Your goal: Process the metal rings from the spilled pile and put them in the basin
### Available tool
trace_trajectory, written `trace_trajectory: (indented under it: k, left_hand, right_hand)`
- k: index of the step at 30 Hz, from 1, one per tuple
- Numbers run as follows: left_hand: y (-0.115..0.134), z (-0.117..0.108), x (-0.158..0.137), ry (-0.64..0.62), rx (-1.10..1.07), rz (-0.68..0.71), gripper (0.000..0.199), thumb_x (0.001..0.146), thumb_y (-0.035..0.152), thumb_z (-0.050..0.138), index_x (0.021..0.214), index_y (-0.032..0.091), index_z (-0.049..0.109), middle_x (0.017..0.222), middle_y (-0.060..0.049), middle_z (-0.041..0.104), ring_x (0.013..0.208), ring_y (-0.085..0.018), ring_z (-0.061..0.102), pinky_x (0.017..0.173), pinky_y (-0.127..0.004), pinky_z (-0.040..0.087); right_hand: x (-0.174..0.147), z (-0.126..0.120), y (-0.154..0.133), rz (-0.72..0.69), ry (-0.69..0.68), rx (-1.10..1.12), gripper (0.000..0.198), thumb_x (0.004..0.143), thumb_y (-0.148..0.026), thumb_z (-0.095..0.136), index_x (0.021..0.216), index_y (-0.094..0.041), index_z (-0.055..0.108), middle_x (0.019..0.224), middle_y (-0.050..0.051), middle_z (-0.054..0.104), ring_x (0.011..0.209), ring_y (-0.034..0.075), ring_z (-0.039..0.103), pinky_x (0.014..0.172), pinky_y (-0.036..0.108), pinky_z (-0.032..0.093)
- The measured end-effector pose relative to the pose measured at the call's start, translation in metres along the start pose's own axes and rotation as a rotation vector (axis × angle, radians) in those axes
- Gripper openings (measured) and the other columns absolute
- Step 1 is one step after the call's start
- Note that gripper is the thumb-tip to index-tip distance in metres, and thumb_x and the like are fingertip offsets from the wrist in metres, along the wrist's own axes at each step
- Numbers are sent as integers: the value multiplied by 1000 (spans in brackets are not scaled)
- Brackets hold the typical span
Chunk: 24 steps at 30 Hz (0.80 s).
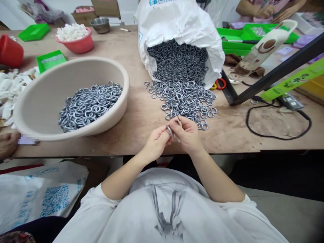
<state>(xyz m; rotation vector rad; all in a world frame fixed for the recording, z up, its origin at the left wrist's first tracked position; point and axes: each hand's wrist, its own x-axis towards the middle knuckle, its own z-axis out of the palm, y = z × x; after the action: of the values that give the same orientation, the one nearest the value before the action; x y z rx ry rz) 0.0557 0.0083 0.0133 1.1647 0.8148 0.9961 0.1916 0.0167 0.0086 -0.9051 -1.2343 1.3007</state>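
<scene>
My left hand (156, 141) pinches a shiny grey ring (169, 131) between thumb and fingers. Close against it, my right hand (188, 135) is closed round a thin, pointed metal tool (179, 120); most of it is hidden by the fingers, so its exact kind is unclear. Both hands meet over the table's front edge. Just beyond them, a heap of loose grey rings (181, 98) spills from a white sack (177, 23) lying on its side. To the left, a wide beige basin (118, 72) contains many more such rings (91, 106).
A black metal bar (278, 72) slants up at the right, beside a black cable (278, 138) and a clear bottle (265, 50). Red-handled scissors (221, 83) lie by the sack. A red bowl (78, 45) stands behind the basin. Other people's hands (265, 11) show at the far right and left edge.
</scene>
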Motion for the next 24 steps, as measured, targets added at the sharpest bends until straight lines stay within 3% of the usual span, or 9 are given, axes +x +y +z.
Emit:
trace_trajectory:
  k: [4, 7, 10, 14, 18, 21, 24]
  left_hand:
    - [0, -8, 0, -27, 79, 33, 31, 85, 35, 51, 58, 19, 45, 52, 4, 43, 50, -8, 35, 51, -23, 31]
    - [0, -12, 1, -56, 48, 2, 31, 85, 35, 50, 59, 20, 43, 51, 5, 40, 48, -8, 32, 50, -23, 29]
    - [-1, -14, 1, -68, 54, -24, 31, 85, 34, 50, 59, 20, 41, 51, 5, 40, 48, -8, 32, 50, -23, 29]
    - [0, -17, -2, -129, 140, -9, 31, 88, 36, 50, 62, 20, 42, 54, 4, 40, 51, -8, 33, 50, -23, 28]
    - [-1, -20, -9, -270, 203, -51, 36, 92, 42, 49, 64, 19, 45, 59, 4, 43, 54, -8, 35, 52, -23, 31]
    - [-5, -22, -12, -200, 138, -117, 33, 89, 44, 53, 69, 18, 50, 62, 2, 49, 55, -9, 42, 53, -22, 36]
    - [-10, -27, -13, -152, 102, -168, 29, 86, 43, 57, 74, 17, 56, 64, 1, 53, 56, -9, 46, 54, -21, 39]
  right_hand:
    - [-6, -11, -9, -223, 23, -389, 36, 91, -56, 62, 82, -21, 66, 73, 0, 61, 67, 14, 56, 65, 28, 44]
    - [-17, -15, -15, -379, -100, -651, 36, 98, -45, 55, 73, -19, 59, 63, -2, 50, 59, 11, 46, 58, 27, 34]
    - [-23, -16, -16, -440, -154, -766, 38, 99, -40, 55, 67, -20, 53, 61, -3, 44, 56, 10, 41, 56, 27, 30]
    - [-16, -20, -14, -361, -180, -787, 42, 99, -43, 53, 63, -20, 50, 59, -3, 43, 56, 10, 40, 56, 27, 29]
    - [-6, -25, -11, -179, -59, -726, 45, 98, -53, 51, 70, -20, 60, 62, -2, 51, 60, 12, 47, 60, 28, 33]
    - [-7, -20, -6, -141, -104, -572, 45, 87, -64, 63, 94, -20, 70, 78, 1, 63, 72, 15, 57, 68, 29, 41]
    - [-5, -10, 0, -56, -230, -425, 43, 80, -64, 72, 88, -21, 68, 74, 0, 62, 69, 15, 58, 66, 29, 42]
